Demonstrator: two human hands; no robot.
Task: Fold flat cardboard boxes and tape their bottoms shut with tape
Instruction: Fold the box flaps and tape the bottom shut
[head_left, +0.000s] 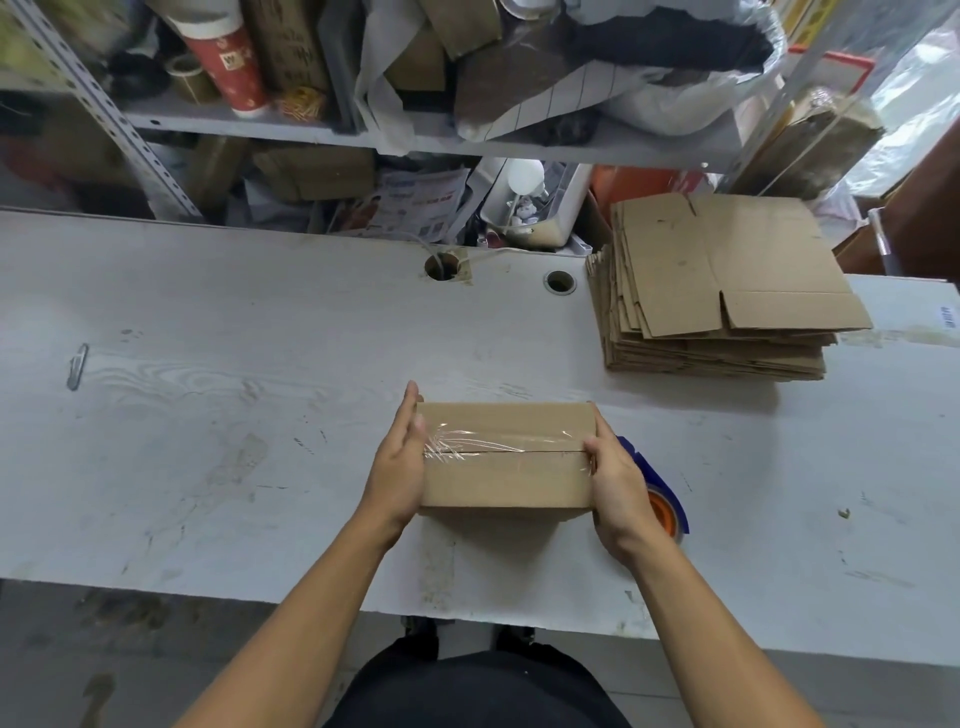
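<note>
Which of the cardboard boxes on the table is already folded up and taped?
The box between the left hand and right hand, clear tape along its seam. The others lie flat and untaped in the stack at the table's far right.

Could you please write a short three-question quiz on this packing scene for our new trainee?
1. True or false: clear tape already runs along the seam of the folded box.
2. Where does the stack of flat boxes lie: A) on the far right of the table, B) on the floor, C) under the folded box?
3. What lies just behind the right hand?

Key: 1 true. 2 A. 3 the tape dispenser, blue with an orange core. The left hand presses the box's other end.
</note>
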